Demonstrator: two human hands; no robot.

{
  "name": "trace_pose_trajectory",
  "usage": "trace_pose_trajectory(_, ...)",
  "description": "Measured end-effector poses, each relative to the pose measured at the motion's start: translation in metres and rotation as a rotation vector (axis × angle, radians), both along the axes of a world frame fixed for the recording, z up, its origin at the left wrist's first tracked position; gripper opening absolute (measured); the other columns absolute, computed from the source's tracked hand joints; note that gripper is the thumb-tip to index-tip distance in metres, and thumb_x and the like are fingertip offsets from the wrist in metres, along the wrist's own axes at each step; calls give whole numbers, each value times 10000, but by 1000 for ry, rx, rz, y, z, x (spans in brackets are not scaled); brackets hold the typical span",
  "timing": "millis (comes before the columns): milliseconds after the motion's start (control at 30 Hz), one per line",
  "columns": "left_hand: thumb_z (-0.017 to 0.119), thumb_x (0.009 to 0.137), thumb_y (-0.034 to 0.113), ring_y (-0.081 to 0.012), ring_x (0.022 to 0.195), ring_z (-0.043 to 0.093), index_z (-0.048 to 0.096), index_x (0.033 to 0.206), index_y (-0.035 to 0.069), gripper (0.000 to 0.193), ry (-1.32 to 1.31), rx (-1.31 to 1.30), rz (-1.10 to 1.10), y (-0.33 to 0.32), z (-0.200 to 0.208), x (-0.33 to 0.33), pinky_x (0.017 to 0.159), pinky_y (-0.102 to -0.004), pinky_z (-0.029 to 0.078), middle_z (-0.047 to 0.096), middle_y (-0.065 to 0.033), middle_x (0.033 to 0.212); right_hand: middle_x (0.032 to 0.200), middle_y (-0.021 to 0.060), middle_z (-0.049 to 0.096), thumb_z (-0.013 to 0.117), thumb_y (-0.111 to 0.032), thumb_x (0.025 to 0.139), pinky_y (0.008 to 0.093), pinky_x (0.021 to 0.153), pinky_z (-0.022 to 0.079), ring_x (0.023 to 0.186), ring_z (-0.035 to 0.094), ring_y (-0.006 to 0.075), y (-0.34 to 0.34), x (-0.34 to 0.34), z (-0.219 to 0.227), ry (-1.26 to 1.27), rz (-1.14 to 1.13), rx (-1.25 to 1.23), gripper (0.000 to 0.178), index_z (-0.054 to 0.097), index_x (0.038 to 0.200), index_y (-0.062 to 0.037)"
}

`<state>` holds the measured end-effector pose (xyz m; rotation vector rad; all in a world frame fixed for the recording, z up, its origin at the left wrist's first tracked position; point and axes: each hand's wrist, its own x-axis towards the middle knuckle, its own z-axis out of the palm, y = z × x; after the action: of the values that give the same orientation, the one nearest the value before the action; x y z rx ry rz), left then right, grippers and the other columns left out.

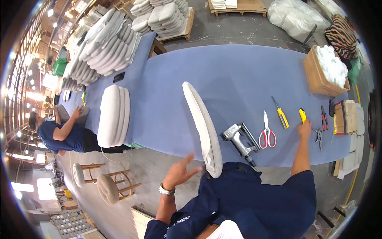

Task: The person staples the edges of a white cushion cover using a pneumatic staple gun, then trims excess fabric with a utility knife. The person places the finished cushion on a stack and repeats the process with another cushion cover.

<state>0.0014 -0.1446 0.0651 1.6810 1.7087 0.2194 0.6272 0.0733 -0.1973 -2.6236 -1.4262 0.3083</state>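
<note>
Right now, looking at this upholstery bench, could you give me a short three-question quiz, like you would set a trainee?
1. True or false: the right hand reaches to the yellow utility knife on the blue table.
2. Which tool lies between the staple gun and the yellow-handled screwdriver? A) a hammer B) red-handled scissors C) a tape measure
3. Fill in: the left hand is open, holding nothing, beside the padded ______ that stands on edge against the person's body.

Key: 1 true; 2 B; 3 seat cushion.
</note>
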Motion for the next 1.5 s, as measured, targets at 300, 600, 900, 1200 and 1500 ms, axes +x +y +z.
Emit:
trace_pose_trajectory(300, 740, 914, 294, -309, 1223, 618, 699, 1270, 93, 411, 438, 683, -101, 210, -8, 64, 989, -460, 493, 640, -121, 1379, 1169, 199, 697, 695, -215, 859, 557, 902, 547, 1080, 673, 468, 41, -8, 49, -30, 5, -160, 387, 613, 1206, -64)
trace_pose_trajectory(600, 695, 933, 253, -290, 968, 686, 692, 1269, 67, 384, 304, 528, 286, 232, -35, 6, 792, -439, 540, 698, -95, 1190, 933, 58, 645, 639, -185, 996, 287, 658, 495, 787, 586, 94, 47, -164, 115, 1331, 7, 595, 240, 600, 1197, -61)
trace_pose_trajectory(900, 714, 943, 269, -298, 863, 700, 686, 1117, 45, 285, 434, 507, 454, 283, -39, 3, 715, -439, 552, 672, -85, 1053, 1299, 183, 680, 544, -241, 1077, 324, 768, 597, 827, 673, 146, 100, -399, 175, 1968, 309, 469, 291, 618, 1261, -28)
trace_pose_trajectory(1200, 754, 924, 219, -201, 707, 646, 693, 918, -10, 237, 24, 570, 692, 285, -69, -17, 669, -358, 511, 667, -70, 781, 1066, 64, 716, 694, -125, 994, 283, 799, 596, 896, 683, 118, 116, -475, 182, 1825, 588, 385, 236, 666, 1213, -42)
trace_pose_trajectory(1500, 768, 921, 199, -88, 640, 569, 665, 886, 6, 221, -765, 305, 964, 280, -77, -26, 613, -243, 469, 650, -40, 807, 1001, 44, 741, 737, -139, 950, 281, 811, 560, 891, 681, 103, 117, -496, 183, 1403, 770, 467, 246, 699, 1173, -43)
